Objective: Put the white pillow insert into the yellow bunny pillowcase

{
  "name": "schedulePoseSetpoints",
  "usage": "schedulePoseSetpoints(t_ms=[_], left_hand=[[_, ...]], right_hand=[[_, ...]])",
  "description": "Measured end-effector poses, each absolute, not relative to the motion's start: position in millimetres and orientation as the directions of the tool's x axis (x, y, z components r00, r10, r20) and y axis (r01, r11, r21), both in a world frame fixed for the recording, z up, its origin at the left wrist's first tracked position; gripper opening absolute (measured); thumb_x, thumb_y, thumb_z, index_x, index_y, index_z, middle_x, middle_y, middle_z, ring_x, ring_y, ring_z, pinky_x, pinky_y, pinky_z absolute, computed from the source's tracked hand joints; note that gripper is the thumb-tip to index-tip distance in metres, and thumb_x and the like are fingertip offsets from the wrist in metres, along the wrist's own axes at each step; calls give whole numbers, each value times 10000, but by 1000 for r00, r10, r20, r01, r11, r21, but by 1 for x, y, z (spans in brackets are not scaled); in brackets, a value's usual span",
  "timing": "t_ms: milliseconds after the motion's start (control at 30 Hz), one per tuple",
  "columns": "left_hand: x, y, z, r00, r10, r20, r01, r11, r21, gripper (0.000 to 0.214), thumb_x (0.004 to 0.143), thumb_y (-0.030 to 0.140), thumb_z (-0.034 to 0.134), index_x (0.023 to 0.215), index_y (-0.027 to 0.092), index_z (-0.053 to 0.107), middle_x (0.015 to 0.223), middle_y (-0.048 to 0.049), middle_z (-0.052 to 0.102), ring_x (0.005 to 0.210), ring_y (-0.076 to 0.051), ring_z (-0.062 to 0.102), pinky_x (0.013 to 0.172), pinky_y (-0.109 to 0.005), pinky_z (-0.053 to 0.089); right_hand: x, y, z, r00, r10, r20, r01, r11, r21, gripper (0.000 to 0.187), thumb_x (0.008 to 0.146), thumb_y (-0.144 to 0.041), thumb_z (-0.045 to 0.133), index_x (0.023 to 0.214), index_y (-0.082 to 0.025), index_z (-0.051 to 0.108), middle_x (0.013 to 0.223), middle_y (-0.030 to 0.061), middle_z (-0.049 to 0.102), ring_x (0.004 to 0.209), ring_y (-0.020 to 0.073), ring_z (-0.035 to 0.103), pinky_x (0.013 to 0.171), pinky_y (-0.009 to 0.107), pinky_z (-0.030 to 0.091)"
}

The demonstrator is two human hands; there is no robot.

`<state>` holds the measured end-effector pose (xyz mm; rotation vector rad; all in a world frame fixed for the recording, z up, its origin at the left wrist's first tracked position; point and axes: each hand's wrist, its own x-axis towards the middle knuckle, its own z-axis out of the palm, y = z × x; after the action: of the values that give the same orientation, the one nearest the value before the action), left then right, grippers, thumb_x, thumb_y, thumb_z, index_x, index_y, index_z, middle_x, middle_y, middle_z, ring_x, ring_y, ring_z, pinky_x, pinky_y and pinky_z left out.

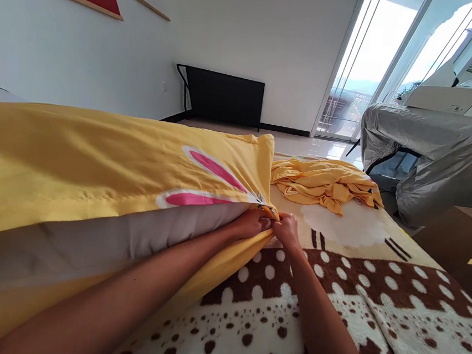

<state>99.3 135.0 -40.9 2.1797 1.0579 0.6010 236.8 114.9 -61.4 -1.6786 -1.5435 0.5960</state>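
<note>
1. The yellow cover [130, 150] stretches from the left edge to the middle of the view, above the patterned blanket [256, 312], its long side gaping toward the person.
2. Inside that opening shows the pale grey insert [100, 242].
3. The left hand [252, 223] reaches along the opening to the cover's right-hand corner, its grip pinching gathered fabric; the fingertips are partly hidden.
4. The right hand [286, 230] is just beside it, its grip closed around the same bunched edge.
5. Two pink rabbit ears [217, 171] printed on the cover point left from near the hands.
6. Beyond the right hand, a crumpled yellow cloth [327, 180] lies on the blanket.
7. Farther right is silver-wrapped furniture [444, 130]; a black panel [224, 98] stands near the wall.
</note>
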Motion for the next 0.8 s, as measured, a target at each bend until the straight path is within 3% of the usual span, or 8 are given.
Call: schedulePoseSetpoints(t_ms=[100,233,433,667,800], left_hand=[[101,135,-40,584,802,125,523,-489,698,328,734,124,434,947,155,681,1088,-75,689,1017,-221,593,968,-352,415],[100,136,-41,601,793,98,540,-493,682,222,724,148,471,774,148,688,940,-77,719,884,-240,613,883,-372,454],[102,141,-49,548,827,125,546,-467,696,179,686,152,499,682,148,678,825,-65,723,817,-237,608,853,-376,460],[110,136,-50,445,863,239,473,-453,755,325,721,142,432,916,133,691,1005,-64,709,970,-246,607,905,-384,446],[111,135,-53,431,872,233,458,-434,776,267,722,109,486,909,114,676,973,-65,702,929,-224,617,853,-364,470]], right_hand=[[236,117,-63,173,974,147,588,17,-809,161,553,-195,419,506,-160,568,470,-21,392,542,104,323,492,225,201],[236,119,-66,173,973,153,543,36,-839,215,587,-288,420,555,-149,580,507,-26,397,560,108,359,491,215,215],[237,119,-67,112,981,160,488,86,-869,294,601,-373,417,561,-139,590,517,-29,378,570,109,350,495,216,235],[237,117,-61,134,978,158,486,74,-871,257,585,-351,475,579,-134,613,518,-23,414,578,112,356,509,231,221],[236,115,-61,143,979,145,452,66,-890,258,585,-352,494,589,-132,629,516,-22,423,579,113,359,515,233,225]])
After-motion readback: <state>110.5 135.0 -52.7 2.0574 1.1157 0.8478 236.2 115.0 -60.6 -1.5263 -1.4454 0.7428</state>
